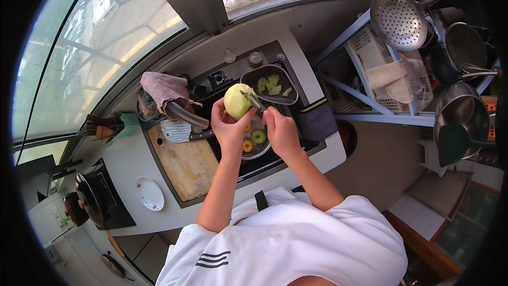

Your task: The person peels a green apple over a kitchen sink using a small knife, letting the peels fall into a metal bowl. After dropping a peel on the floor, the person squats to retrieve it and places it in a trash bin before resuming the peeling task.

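Observation:
My left hand point(229, 128) is closed around a pale, mostly peeled apple point(237, 101) held up over the sink area. In my right hand point(282, 133) is a metal peeler point(255, 100), its blade end touching the apple's right side. Beneath my hands, partly hidden by them, a metal bowl point(259, 152) contains a green apple point(258, 136) and smaller yellow-orange fruits point(247, 146). Just beyond my right hand, a dark-lined rectangular basin point(291, 88) has several light green peel pieces point(270, 83) in it.
Left of the sink lie a wooden cutting board point(185, 167) and a knife point(201, 135) with a striped cover or blade. A white plate point(150, 194) and a black pot point(89, 199) sit farther left. Pans and a strainer point(399, 21) hang at right. A dark cloth point(318, 122) drapes the counter.

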### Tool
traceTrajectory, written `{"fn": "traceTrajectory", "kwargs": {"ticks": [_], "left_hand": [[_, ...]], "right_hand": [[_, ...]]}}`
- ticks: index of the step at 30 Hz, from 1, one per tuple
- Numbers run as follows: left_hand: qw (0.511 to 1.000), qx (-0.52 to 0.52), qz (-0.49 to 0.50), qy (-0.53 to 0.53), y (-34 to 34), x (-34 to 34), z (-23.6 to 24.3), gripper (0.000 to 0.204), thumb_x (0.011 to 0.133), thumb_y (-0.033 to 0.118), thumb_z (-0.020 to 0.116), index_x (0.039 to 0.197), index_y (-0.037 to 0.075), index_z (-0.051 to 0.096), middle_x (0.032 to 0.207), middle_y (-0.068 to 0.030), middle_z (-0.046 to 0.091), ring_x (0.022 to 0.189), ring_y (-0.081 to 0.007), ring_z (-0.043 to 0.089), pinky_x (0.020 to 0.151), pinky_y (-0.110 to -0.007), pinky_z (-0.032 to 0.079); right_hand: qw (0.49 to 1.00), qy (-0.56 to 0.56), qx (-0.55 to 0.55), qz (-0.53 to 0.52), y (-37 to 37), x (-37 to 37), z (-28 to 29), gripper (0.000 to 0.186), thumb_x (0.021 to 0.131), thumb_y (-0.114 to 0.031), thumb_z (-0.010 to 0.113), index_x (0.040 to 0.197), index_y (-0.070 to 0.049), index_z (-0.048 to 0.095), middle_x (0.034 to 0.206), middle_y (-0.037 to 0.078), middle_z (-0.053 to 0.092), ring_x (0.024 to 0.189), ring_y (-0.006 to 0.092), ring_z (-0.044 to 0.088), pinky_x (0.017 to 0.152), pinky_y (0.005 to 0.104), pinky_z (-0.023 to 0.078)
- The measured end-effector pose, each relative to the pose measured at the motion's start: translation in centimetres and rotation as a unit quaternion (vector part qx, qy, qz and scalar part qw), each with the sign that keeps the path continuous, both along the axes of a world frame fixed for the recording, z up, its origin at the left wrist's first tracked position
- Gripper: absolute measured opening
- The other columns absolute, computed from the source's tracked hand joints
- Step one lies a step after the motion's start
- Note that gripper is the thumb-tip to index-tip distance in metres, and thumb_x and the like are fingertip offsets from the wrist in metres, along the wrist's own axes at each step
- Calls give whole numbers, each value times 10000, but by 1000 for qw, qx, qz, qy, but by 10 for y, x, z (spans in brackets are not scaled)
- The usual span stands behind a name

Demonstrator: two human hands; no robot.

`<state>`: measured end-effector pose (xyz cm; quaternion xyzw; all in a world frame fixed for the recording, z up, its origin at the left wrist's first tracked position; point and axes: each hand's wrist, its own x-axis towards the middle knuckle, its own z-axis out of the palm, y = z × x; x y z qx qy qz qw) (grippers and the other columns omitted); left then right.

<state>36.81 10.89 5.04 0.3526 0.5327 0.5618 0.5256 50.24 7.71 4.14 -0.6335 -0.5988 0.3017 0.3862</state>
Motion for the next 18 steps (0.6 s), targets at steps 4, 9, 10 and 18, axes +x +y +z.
{"fn": "traceTrajectory", "kwargs": {"ticks": [4,9,10,18], "left_hand": [[999,12,-17,-35,-6,14,21,592,700,-19,838,1198,14,518,1165,-91,616,1087,-178,622,951,-309,506],[997,-7,-47,-55,15,4,23,577,748,-23,756,1255,11,482,1173,-104,609,1110,-187,610,942,-309,503],[998,0,-44,-54,19,2,22,544,769,-30,712,1255,6,470,1187,-107,600,1108,-191,609,932,-305,504],[1000,-5,13,-20,27,-6,8,557,794,-1,751,1267,41,460,1238,-110,586,1128,-196,598,953,-324,495]], "right_hand": [[993,34,-109,-11,15,17,-23,430,1046,-345,428,811,-21,584,696,209,613,735,443,618,628,500,478],[985,-126,-108,-43,43,51,-69,442,1038,-355,426,830,-21,627,746,224,655,744,446,634,660,524,496],[965,-190,-182,-7,46,60,-69,430,1036,-350,424,851,-26,640,771,234,667,755,461,635,680,541,501],[988,-95,-53,-111,54,57,-27,367,1015,-352,482,872,-59,650,803,184,687,788,421,652,687,502,510]]}}
